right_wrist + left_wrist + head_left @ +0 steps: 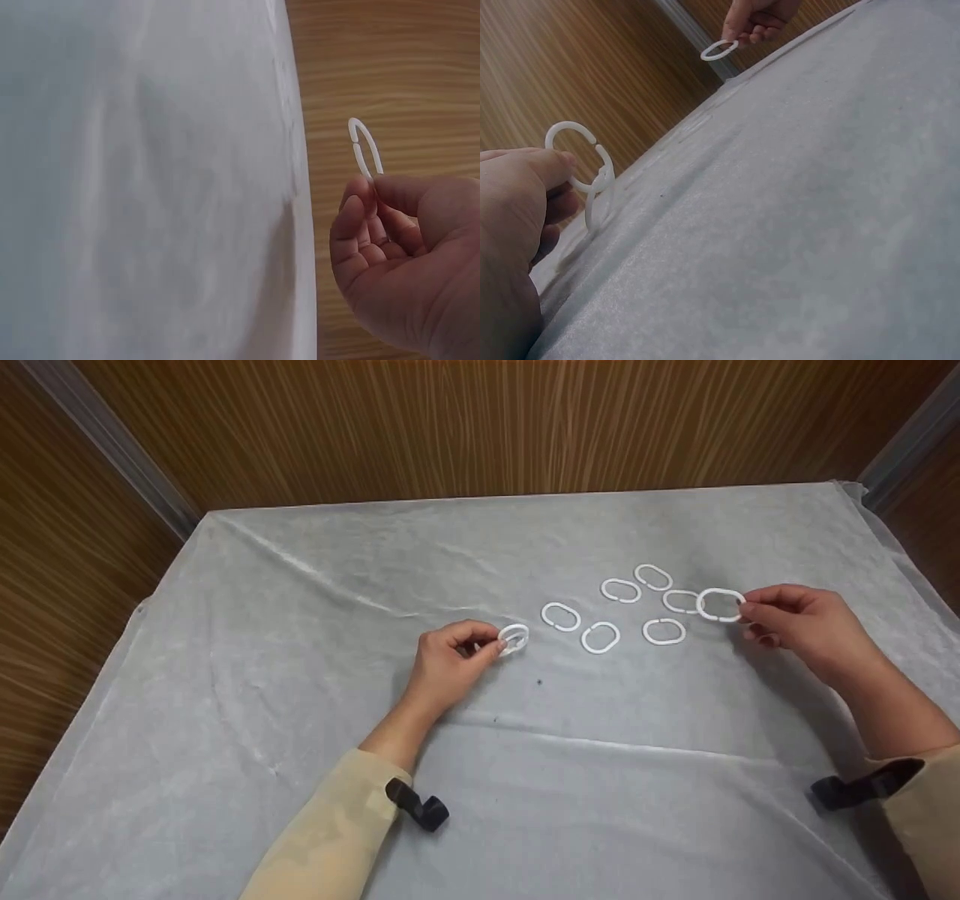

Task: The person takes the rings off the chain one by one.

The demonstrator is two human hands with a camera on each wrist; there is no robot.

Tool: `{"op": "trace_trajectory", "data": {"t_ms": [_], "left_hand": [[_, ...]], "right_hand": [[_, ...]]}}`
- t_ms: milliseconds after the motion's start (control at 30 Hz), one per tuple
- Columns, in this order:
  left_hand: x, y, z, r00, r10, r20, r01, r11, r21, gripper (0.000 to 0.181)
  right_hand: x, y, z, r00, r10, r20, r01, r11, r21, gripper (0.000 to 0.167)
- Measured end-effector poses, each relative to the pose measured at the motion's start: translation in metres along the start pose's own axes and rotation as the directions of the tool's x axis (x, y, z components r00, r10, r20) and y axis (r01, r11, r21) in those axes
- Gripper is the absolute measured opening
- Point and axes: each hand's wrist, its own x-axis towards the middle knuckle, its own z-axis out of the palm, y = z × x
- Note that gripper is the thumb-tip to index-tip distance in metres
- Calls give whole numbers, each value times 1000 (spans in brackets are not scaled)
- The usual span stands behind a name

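Note:
My left hand (454, 664) pinches a white oval split ring (570, 126) between thumb and forefinger. A second white ring (600, 206) hangs linked through it, low over the cloth. Off to the right, my right hand (810, 630) pinches another white oval ring (721, 605) by its end, held up off the cloth. A small gap shows in that ring's side in the right wrist view (355, 142). Between the hands lie several loose rings of the same kind, among them one ring (561, 617) nearest the left hand and one ring (664, 631) nearer the right.
A grey cloth (300, 720) with creases covers the table. Wood-grain panels (480, 427) stand behind it and at the sides, with grey metal posts (112, 442) at the corners. Black straps (417, 805) sit around both sleeves.

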Motion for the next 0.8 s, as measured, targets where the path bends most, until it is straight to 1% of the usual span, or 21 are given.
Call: {"op": "trace_trajectory", "data": {"t_ms": [233, 467, 633, 800], "left_hand": [[-1, -1, 0, 1000, 13, -7, -13, 1000, -12, 5], [-1, -1, 0, 1000, 6, -6, -6, 1000, -25, 6], [-1, 0, 0, 1000, -3, -6, 3, 999, -35, 5], [0, 0, 0, 1000, -4, 1, 4, 999, -37, 5]], "right_hand": [[2, 12, -11, 999, 33, 32, -32, 999, -44, 10], [3, 22, -14, 994, 80, 68, -77, 996, -46, 9], [5, 27, -16, 993, 91, 76, -87, 995, -52, 11], [5, 27, -16, 993, 94, 76, -90, 994, -60, 11]]}}
